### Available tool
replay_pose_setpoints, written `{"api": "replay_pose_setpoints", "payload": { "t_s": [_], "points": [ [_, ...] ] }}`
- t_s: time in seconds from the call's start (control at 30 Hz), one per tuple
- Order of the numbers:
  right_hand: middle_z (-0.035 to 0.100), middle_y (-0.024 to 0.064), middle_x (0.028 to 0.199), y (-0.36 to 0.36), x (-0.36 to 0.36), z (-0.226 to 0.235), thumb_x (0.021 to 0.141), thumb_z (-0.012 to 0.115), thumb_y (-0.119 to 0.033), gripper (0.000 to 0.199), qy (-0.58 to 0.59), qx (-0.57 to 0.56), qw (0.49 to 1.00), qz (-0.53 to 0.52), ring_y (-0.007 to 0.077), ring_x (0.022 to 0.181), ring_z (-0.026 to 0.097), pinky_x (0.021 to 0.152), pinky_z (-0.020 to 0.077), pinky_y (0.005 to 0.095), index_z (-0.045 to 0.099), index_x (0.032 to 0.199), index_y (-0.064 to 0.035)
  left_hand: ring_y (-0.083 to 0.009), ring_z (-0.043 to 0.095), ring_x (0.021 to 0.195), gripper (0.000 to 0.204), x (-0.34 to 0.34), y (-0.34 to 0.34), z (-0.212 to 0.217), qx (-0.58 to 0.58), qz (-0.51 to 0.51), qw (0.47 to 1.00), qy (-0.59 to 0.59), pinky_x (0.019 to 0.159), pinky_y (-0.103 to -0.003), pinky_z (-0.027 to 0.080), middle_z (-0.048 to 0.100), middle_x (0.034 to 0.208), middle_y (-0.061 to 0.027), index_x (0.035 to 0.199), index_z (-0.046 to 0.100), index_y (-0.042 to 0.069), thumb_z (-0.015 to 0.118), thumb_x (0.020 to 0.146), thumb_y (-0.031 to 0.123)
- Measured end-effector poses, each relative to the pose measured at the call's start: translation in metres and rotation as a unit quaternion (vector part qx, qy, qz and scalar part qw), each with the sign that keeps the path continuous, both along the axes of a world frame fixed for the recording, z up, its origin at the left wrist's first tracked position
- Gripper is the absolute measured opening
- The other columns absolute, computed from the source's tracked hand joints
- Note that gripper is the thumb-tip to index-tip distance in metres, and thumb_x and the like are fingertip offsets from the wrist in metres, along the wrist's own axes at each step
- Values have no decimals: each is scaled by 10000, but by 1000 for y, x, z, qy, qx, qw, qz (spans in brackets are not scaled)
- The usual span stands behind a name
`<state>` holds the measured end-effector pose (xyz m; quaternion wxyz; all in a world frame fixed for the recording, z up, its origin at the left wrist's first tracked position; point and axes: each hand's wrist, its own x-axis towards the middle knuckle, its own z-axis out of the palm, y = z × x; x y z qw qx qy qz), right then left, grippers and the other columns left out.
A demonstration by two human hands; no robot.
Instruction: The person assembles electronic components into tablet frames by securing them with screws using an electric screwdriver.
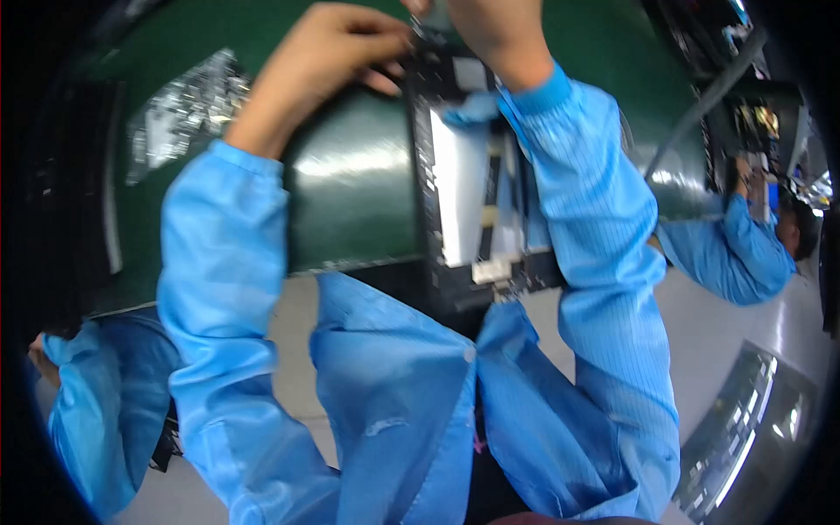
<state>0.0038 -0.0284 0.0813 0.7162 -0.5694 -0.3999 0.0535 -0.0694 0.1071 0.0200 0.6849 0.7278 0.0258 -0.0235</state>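
Observation:
A long black frame [426, 219] with a bright, reflective panel [451, 192] set in it lies in front of me, its near end at the table's edge. My left hand [346, 44] is at its far left corner, fingers bent and closed at the edge; what they pinch is too small to make out. Over the far end reaches my right hand [499, 31], its fingers mostly cut off by the top of the picture. Beneath my right wrist the panel carries a blue reflection. A small pale block [492, 270] sits at the frame's near end.
A crumpled clear plastic bag [188, 109] lies on the green table [350, 192] left of my left forearm. Dark equipment stands along the left side. A grey bar [713, 92] slants at the right. Other people in blue sleeves [722, 262] sit on both sides.

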Motion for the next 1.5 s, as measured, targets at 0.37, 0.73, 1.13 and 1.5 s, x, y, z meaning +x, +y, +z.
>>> {"api": "replay_pose_setpoints", "payload": {
  "t_s": [0.37,0.73,1.13,1.5],
  "points": [
    [656,181,1022,-31,-12,-17,848,481,78,295,63,-6,998,7,94,515,502,485,425,237,555,1133,57,-161,675,689,200,-14,-32,-15,-127,4,992,-9,547,-280,625,680,833,-129,978,692,-121,679,884,54],
    [639,173,1011,-17,-4,-15,835,475,74,187,73,2,997,40,92,534,521,489,426,238,537,1009,46,-169,680,719,212,-8,-16,-10,-118,6,993,9,556,-278,629,679,871,-145,988,668,-139,680,875,40],
    [666,128,994,-28,-5,-10,820,535,59,202,85,-31,996,-4,105,545,565,493,449,253,578,1016,34,-165,676,723,254,-9,-26,-9,-103,20,994,37,547,-275,613,669,871,-125,1040,662,-105,700,908,109],
    [653,97,915,-199,97,32,918,609,-44,233,-44,-79,946,-311,87,529,506,479,416,227,618,1136,38,-138,673,652,237,-7,-38,4,-65,-5,998,-2,504,-245,584,676,835,-121,1016,647,-79,747,879,87]
  ]
}}
